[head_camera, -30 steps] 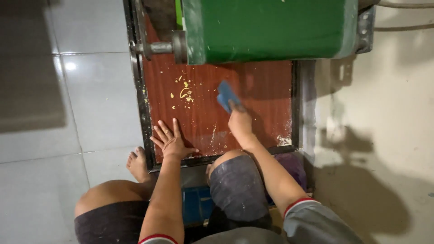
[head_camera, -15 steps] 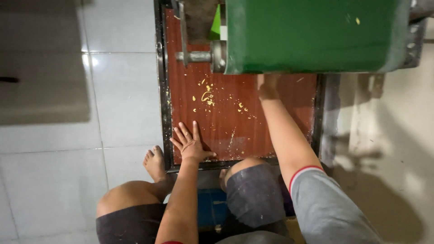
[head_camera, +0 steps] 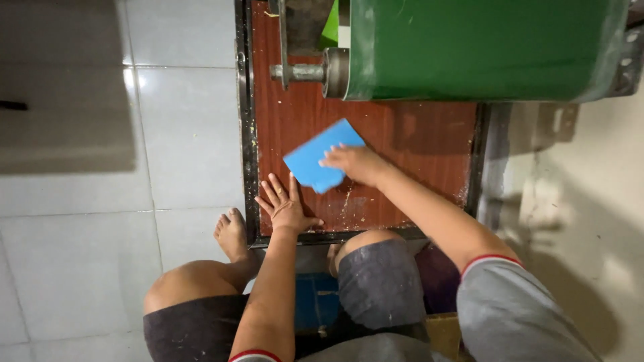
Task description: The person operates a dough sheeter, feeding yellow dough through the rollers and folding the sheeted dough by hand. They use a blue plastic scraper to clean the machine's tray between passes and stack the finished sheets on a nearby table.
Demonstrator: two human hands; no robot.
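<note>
Drawn back from under the green machine (head_camera: 469, 47), right hand (head_camera: 355, 163) clamps blue scraper (head_camera: 320, 155) on board (head_camera: 416, 144), mid-scrape; left hand (head_camera: 287, 208) lies flat, fingers spread; next stroke needs firm pressure.

The blue scraper (head_camera: 320, 156) looks like smooth matt plastic. The surface (head_camera: 416, 144) is reddish wood-grain laminate, slightly glossy, framed in dark metal. The green cover (head_camera: 479, 47) has a soft sheen; the floor (head_camera: 181, 134) is glossy white tile.

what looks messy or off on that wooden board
Pale crumbs are scattered on the reddish board beside the blue scraper held by the right hand; more line its left edge. Nothing looks damaged.
</note>
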